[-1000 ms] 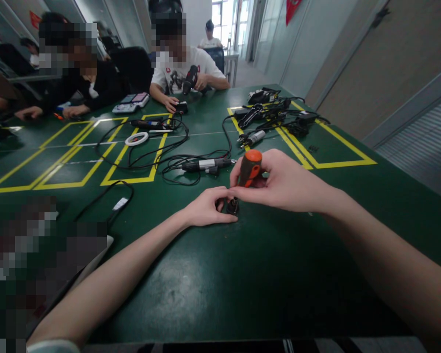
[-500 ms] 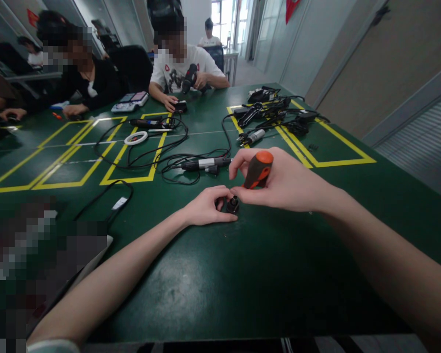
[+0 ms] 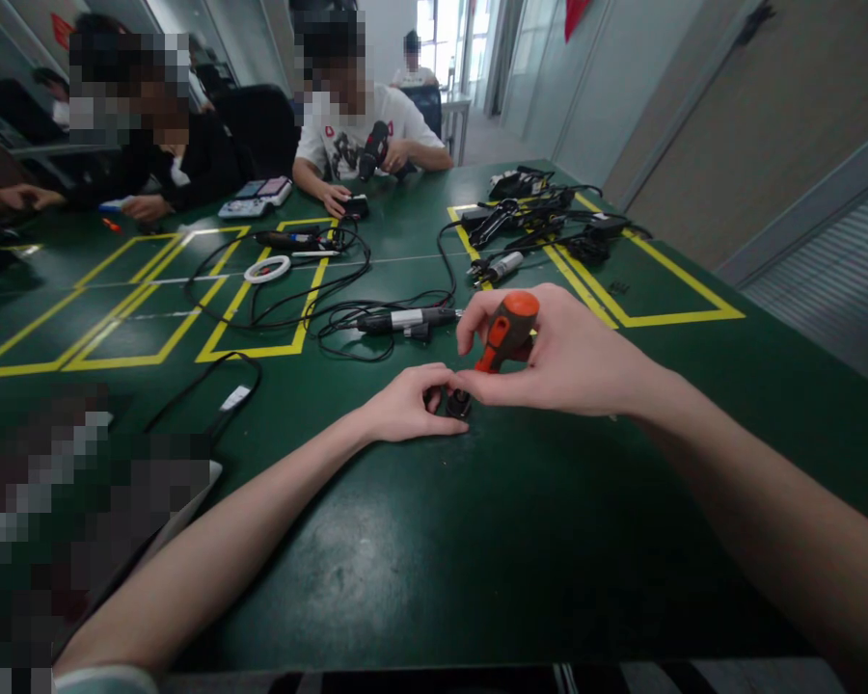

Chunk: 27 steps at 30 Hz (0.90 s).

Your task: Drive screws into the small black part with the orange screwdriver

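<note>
My right hand [image 3: 560,352] is closed around an orange and dark grey screwdriver [image 3: 510,331], its handle tilted up and to the right. The screwdriver's lower end is mostly hidden by my fingers. Just left of it, my left hand [image 3: 416,403] grips a small round black part [image 3: 458,405] against the green table [image 3: 434,540], thumb on the near side and fingers on the far side. The two hands meet over this part, whose exact kind I cannot make out.
Beyond my hands lies a black and silver electric screwdriver [image 3: 405,321] with a coiled cable. A white ring [image 3: 267,270] is farther left. Black cables and tools [image 3: 535,226] pile up at the back right. Across the table, a co-worker [image 3: 372,135] holds a power drill [image 3: 374,151].
The screwdriver handle has turned in my right hand, so more of its orange side shows. My left hand keeps its place on the black part.
</note>
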Each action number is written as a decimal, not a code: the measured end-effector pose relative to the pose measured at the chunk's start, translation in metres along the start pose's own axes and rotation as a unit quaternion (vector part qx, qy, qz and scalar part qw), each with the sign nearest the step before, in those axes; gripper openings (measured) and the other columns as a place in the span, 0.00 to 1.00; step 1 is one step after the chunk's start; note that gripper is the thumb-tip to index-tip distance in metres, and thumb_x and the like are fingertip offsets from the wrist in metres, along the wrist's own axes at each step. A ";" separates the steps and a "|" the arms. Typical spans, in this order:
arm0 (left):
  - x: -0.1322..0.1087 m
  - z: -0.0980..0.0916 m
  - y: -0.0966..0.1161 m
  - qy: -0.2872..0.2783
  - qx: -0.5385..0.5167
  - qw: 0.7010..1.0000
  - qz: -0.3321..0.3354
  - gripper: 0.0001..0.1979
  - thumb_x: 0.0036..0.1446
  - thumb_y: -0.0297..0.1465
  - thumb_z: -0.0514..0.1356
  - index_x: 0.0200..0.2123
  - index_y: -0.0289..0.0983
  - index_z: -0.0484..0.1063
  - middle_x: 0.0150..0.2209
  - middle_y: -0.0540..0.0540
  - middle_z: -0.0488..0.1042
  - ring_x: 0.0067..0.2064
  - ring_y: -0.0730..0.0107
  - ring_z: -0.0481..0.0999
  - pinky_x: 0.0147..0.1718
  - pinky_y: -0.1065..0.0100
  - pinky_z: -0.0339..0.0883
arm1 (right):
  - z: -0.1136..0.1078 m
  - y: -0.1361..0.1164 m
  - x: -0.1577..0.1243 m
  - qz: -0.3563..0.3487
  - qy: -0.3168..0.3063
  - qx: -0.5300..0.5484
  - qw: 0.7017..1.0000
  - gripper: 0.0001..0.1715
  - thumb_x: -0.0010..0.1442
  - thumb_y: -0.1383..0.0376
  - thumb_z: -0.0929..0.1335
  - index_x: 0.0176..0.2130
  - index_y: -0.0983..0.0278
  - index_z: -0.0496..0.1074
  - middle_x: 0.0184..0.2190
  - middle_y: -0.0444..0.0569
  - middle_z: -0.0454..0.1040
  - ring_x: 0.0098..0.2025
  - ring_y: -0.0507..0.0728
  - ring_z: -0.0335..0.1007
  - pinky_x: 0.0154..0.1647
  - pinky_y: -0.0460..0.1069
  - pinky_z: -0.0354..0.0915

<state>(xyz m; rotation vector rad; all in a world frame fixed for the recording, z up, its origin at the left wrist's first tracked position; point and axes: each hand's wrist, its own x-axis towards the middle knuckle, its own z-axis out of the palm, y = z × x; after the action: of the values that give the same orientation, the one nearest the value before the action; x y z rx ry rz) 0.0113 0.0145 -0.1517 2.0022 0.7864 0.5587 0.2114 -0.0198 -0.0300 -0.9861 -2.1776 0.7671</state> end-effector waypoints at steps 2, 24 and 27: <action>0.000 0.000 0.000 0.002 0.001 1.000 0.002 0.17 0.50 0.40 0.73 0.35 0.36 0.73 0.31 0.54 0.67 0.31 0.74 0.64 0.31 0.70 0.58 | 0.000 -0.001 0.000 -0.003 0.019 -0.010 1.000 0.09 0.54 0.63 0.74 0.29 0.64 0.72 0.22 0.40 0.68 0.26 0.50 0.61 0.30 0.48 0.54; 0.002 0.000 0.003 0.001 -0.009 1.000 -0.007 0.17 0.48 0.40 0.73 0.31 0.36 0.72 0.27 0.56 0.63 0.30 0.74 0.63 0.31 0.71 0.56 | 0.000 -0.002 0.000 -0.005 0.048 -0.009 0.999 0.10 0.54 0.62 0.76 0.35 0.62 0.74 0.30 0.43 0.73 0.32 0.53 0.67 0.33 0.50 0.58; 0.002 0.000 0.003 -0.003 -0.013 1.000 -0.014 0.18 0.47 0.41 0.73 0.34 0.36 0.73 0.28 0.55 0.65 0.30 0.74 0.64 0.31 0.71 0.57 | -0.001 -0.002 0.000 0.007 0.047 -0.023 0.999 0.07 0.55 0.64 0.75 0.35 0.60 0.75 0.31 0.43 0.74 0.32 0.54 0.68 0.33 0.51 0.59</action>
<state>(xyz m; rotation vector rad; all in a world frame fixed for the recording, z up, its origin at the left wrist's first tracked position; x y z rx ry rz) 0.0139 0.0149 -0.1491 1.9656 0.7994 0.5440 0.2111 -0.0211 -0.0282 -1.0404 -2.1190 0.6657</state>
